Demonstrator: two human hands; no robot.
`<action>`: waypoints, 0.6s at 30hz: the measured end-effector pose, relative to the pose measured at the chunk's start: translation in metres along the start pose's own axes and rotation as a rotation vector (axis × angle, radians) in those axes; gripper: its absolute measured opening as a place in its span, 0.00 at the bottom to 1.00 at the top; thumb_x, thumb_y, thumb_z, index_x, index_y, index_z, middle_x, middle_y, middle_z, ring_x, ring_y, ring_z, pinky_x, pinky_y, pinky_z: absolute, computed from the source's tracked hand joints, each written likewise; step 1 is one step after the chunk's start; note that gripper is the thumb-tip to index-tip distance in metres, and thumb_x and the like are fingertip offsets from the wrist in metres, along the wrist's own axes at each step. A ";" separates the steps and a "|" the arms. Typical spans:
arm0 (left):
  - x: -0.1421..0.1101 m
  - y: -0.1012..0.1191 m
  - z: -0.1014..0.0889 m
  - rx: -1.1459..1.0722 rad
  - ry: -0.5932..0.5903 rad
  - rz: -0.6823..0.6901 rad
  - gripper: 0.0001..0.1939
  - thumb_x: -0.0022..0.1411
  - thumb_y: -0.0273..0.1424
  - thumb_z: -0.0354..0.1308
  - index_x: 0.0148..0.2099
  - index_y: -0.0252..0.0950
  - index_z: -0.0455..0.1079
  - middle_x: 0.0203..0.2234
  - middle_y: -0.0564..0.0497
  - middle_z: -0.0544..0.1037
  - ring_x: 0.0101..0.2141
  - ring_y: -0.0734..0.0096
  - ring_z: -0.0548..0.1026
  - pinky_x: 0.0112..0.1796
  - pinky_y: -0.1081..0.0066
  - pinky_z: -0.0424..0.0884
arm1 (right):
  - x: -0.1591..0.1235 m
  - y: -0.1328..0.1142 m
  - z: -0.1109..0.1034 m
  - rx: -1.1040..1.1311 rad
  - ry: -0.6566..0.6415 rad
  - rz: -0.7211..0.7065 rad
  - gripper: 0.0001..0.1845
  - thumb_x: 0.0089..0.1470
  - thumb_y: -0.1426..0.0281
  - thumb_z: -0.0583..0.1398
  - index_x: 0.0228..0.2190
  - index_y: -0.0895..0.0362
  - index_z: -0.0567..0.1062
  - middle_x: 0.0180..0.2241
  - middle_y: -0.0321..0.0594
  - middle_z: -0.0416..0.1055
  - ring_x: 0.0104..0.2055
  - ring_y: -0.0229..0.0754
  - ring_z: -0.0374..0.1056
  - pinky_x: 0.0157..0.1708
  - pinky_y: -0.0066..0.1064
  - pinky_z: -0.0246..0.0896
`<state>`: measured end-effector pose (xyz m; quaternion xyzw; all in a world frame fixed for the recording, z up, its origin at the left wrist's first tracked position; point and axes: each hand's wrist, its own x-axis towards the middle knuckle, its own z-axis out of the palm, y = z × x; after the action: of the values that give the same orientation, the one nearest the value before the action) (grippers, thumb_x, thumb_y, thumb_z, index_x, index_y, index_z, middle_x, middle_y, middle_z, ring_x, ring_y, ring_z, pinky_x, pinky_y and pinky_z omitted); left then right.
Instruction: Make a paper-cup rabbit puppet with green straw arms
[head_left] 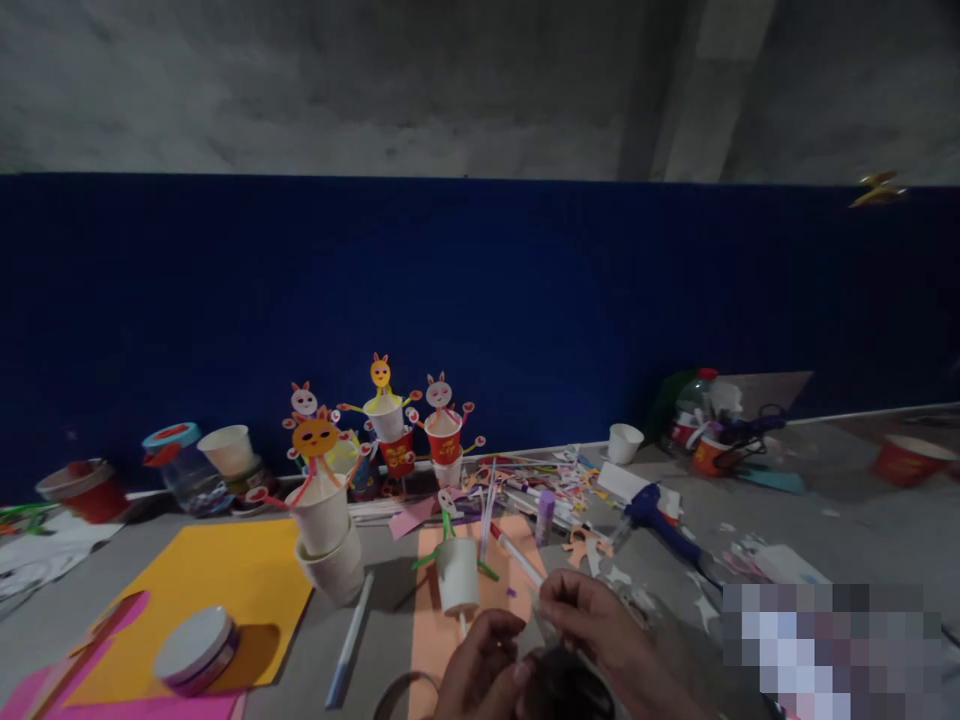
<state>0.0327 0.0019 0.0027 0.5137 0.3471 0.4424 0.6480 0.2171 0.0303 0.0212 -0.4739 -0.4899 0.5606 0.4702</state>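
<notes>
My left hand (480, 668) is low in the middle with its fingers curled; what they hold, if anything, is hidden. Just right of it, my right hand (589, 615) pinches thumb against fingers, beside a pale translucent sliver too blurred to name. A dark rounded thing (568, 690) shows between and below both hands. Right behind my left hand, a white paper cup (457, 577) with green pipe-cleaner limbs sits tilted on orange paper (429, 650). A red-and-white pen (517, 556) points toward my right hand.
Paper-cup figures with animal faces (315, 438) stand at the back left. A white-lidded jar (196, 648) rests on yellow paper (262, 560), near a marker (350, 640). Purple glue stick (545, 517), blue glue gun (667, 525) and paper scraps (634, 590) lie behind and right.
</notes>
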 end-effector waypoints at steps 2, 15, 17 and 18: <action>0.002 0.000 -0.003 -0.023 0.033 -0.037 0.22 0.52 0.51 0.67 0.35 0.38 0.69 0.20 0.57 0.72 0.17 0.79 0.65 0.20 0.78 0.61 | -0.008 0.001 0.016 0.031 -0.007 -0.007 0.25 0.40 0.47 0.70 0.23 0.56 0.74 0.18 0.29 0.64 0.19 0.33 0.56 0.21 0.26 0.52; 0.000 0.012 -0.002 -0.068 0.178 -0.093 0.21 0.50 0.48 0.70 0.33 0.37 0.69 0.18 0.56 0.77 0.17 0.76 0.70 0.19 0.78 0.66 | -0.040 -0.004 0.032 -0.351 0.128 -0.311 0.07 0.58 0.65 0.61 0.32 0.53 0.78 0.32 0.40 0.78 0.35 0.47 0.74 0.37 0.33 0.66; -0.001 0.011 -0.003 -0.062 0.145 -0.083 0.20 0.52 0.47 0.69 0.34 0.38 0.69 0.19 0.56 0.77 0.16 0.78 0.69 0.18 0.78 0.66 | -0.039 -0.006 0.035 -0.418 0.154 -0.374 0.07 0.58 0.66 0.61 0.29 0.53 0.78 0.32 0.40 0.76 0.35 0.46 0.72 0.36 0.32 0.65; -0.002 0.010 -0.004 -0.064 0.134 -0.080 0.19 0.53 0.47 0.69 0.34 0.38 0.69 0.19 0.56 0.77 0.16 0.78 0.68 0.18 0.78 0.66 | -0.038 -0.007 0.036 -0.426 0.153 -0.395 0.07 0.58 0.67 0.61 0.29 0.52 0.77 0.32 0.40 0.75 0.35 0.46 0.72 0.35 0.32 0.65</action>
<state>0.0264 0.0021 0.0119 0.4478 0.3956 0.4604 0.6565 0.1860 -0.0105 0.0330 -0.4983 -0.6423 0.3054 0.4960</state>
